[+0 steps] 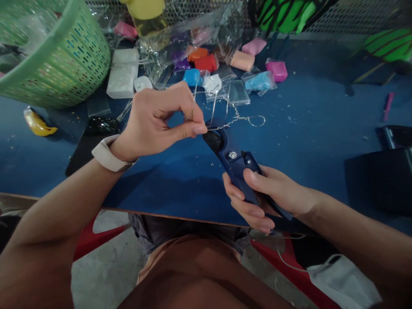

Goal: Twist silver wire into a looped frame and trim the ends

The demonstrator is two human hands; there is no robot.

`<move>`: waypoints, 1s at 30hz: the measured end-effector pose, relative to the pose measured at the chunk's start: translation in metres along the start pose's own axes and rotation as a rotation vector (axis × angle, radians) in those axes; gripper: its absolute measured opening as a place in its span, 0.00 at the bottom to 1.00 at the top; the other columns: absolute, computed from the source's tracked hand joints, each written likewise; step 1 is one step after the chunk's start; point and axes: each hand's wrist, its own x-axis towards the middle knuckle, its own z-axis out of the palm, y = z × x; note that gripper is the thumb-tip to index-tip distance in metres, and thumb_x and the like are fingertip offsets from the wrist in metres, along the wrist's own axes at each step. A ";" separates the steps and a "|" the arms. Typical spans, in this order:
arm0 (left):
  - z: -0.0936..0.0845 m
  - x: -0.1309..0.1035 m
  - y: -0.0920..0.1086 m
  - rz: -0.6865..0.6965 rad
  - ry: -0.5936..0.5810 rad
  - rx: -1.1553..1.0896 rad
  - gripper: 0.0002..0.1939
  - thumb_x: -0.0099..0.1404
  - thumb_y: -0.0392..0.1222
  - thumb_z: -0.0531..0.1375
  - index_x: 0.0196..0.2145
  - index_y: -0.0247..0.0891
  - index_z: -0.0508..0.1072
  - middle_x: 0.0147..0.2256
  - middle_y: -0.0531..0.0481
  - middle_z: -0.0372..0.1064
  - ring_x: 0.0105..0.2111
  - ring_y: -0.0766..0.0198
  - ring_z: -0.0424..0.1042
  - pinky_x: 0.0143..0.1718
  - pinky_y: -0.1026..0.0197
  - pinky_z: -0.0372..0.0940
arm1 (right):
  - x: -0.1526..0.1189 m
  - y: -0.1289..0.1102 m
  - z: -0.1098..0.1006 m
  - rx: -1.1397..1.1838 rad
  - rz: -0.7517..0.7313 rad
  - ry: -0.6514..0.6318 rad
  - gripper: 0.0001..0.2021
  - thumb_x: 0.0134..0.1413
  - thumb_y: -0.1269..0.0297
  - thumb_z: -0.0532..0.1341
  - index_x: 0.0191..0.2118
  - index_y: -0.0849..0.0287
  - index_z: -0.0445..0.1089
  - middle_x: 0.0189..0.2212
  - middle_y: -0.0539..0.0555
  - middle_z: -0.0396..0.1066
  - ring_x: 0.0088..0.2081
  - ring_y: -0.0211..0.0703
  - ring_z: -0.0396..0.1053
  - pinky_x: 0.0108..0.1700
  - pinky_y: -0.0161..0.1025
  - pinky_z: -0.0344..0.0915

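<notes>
My left hand (167, 116) pinches a twisted silver wire frame (236, 112) between thumb and fingertips. The wire ends in a small loop at its right side, with several thin strands standing up from it. In my right hand (257, 193) is a pair of dark blue cutting pliers (233, 156), fingers wrapped round its handles. Its jaws meet the wire close to my left fingertips; whether they grip it I cannot tell.
A green plastic basket (54, 64) stands at the back left, beside a white box (124, 73). Packets of coloured clay (206, 63) lie along the back. A black phone (92, 143) rests under my left wrist, near a yellow object (38, 122). At the right sits a dark box (380, 180).
</notes>
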 end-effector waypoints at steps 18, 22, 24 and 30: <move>0.006 -0.007 -0.001 0.024 -0.049 0.197 0.14 0.78 0.39 0.73 0.36 0.44 0.75 0.35 0.54 0.85 0.36 0.61 0.84 0.37 0.57 0.80 | 0.009 0.011 0.004 -0.311 -0.031 0.311 0.36 0.68 0.27 0.71 0.25 0.54 0.65 0.14 0.43 0.61 0.11 0.33 0.58 0.14 0.33 0.63; 0.006 -0.006 -0.001 0.073 -0.049 0.240 0.11 0.79 0.40 0.72 0.38 0.46 0.76 0.33 0.54 0.84 0.35 0.61 0.83 0.37 0.58 0.79 | 0.008 0.013 0.002 -0.343 -0.027 0.340 0.38 0.70 0.28 0.69 0.23 0.53 0.63 0.12 0.44 0.59 0.11 0.32 0.57 0.15 0.32 0.62; 0.006 -0.006 -0.001 0.058 -0.039 0.233 0.12 0.79 0.41 0.73 0.37 0.46 0.76 0.33 0.54 0.83 0.36 0.61 0.84 0.37 0.57 0.79 | 0.008 0.012 0.001 -0.337 -0.038 0.333 0.38 0.70 0.28 0.70 0.23 0.53 0.62 0.12 0.43 0.58 0.11 0.32 0.57 0.15 0.32 0.62; 0.008 -0.008 -0.007 0.007 0.039 0.172 0.16 0.79 0.46 0.74 0.34 0.45 0.75 0.33 0.53 0.83 0.37 0.62 0.84 0.37 0.57 0.81 | 0.007 -0.001 0.002 -0.175 -0.078 0.232 0.27 0.73 0.37 0.73 0.36 0.59 0.76 0.19 0.45 0.69 0.15 0.36 0.68 0.20 0.35 0.74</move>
